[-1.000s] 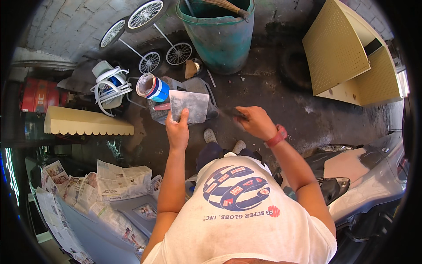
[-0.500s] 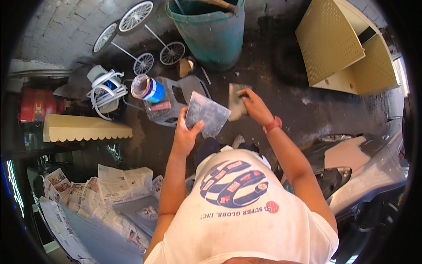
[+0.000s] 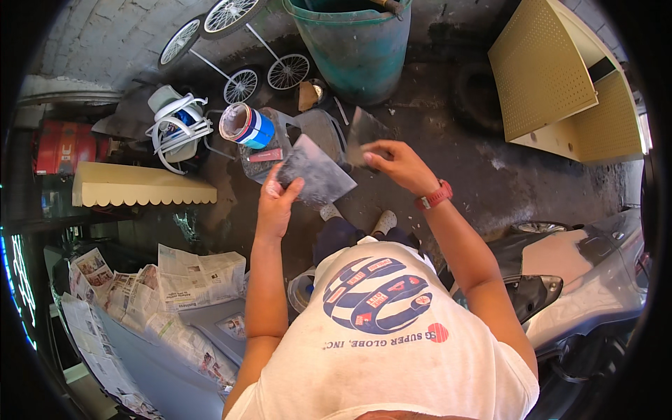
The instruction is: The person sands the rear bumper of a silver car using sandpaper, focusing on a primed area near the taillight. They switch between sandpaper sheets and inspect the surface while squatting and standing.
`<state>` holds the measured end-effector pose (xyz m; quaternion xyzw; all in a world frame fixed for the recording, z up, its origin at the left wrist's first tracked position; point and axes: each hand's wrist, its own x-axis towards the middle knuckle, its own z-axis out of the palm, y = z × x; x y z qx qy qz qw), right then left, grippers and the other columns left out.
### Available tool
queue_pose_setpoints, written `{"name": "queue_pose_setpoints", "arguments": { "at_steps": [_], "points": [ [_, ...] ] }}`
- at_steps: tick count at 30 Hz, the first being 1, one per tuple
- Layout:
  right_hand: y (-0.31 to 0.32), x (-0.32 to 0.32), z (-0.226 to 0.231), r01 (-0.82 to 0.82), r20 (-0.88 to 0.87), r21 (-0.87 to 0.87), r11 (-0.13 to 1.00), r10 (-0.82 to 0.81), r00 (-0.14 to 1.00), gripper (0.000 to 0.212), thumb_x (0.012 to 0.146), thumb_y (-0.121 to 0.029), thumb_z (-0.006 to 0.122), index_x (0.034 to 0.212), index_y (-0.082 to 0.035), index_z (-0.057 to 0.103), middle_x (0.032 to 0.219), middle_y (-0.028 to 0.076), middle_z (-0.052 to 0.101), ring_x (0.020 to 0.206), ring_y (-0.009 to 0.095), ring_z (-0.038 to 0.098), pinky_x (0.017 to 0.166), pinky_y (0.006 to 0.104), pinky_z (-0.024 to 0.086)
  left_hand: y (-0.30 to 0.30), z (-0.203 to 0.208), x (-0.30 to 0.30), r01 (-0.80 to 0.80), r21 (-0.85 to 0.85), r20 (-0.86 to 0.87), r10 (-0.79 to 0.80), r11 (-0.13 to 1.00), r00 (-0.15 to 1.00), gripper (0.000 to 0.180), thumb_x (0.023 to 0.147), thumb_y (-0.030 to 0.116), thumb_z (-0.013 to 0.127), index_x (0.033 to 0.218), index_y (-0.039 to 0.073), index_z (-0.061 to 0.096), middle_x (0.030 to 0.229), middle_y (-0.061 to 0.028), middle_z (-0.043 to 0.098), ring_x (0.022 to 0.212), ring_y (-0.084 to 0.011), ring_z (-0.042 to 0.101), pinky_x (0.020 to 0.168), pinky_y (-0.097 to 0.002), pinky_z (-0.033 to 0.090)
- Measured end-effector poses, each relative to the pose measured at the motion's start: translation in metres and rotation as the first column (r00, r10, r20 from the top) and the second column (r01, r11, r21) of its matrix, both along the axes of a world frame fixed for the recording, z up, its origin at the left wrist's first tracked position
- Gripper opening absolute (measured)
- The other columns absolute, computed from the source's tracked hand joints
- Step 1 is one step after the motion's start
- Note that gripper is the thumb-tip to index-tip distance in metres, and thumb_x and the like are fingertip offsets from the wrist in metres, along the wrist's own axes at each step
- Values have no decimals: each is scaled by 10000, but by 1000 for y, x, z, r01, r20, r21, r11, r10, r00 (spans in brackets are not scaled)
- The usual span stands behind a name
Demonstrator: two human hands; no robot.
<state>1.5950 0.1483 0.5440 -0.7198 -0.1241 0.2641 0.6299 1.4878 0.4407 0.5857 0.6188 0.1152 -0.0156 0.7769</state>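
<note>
A grey plastic stool (image 3: 253, 168) stands beyond the left hand (image 3: 276, 200), which pinches a flat grey plate (image 3: 318, 173) by its near left edge. Farther right, the right hand (image 3: 404, 166) pinches a blurred thin sheet (image 3: 364, 131). On the stool sit a blue-and-white can (image 3: 256, 131) and, nearer, a small red strip (image 3: 266, 155).

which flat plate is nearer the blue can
The grey plate in the left hand; the right hand holds the other plate, farther from the can.

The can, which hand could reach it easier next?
Probably the left hand: it's nearer the can, though it holds a grey plate. The right hand is farther, holding a blurry plate.
</note>
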Motion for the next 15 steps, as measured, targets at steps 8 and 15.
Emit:
{"name": "queue_pose_setpoints", "arguments": {
  "at_steps": [8, 15],
  "points": [
    [69, -14, 4, -199, 169, -131, 971, 220, 961, 736, 839, -484, 895, 1362, -3, 700, 1274, 209, 741, 1174, 246, 697, 1019, 379, 529, 29, -5, 5, -28, -30, 25, 29, 999, 999, 495, 1006, 23, 732, 1465, -5, 547, 1332, -91, 695, 1177, -157, 682, 1038, -316, 537],
    [155, -6, 10, -20, 83, 171, 985, 6, 997, 447, 967, -384, 814, 1182, 7, 779, 1051, 132, 795, 1016, 188, 725, 911, 344, 546, 125, -4, -22, 94, 23, 19, -95, 995, 995, 465, 1004, 28, 731, 1442, 9, 578, 1321, -91, 702, 1188, -168, 673, 1064, -346, 520]
  ]
}}
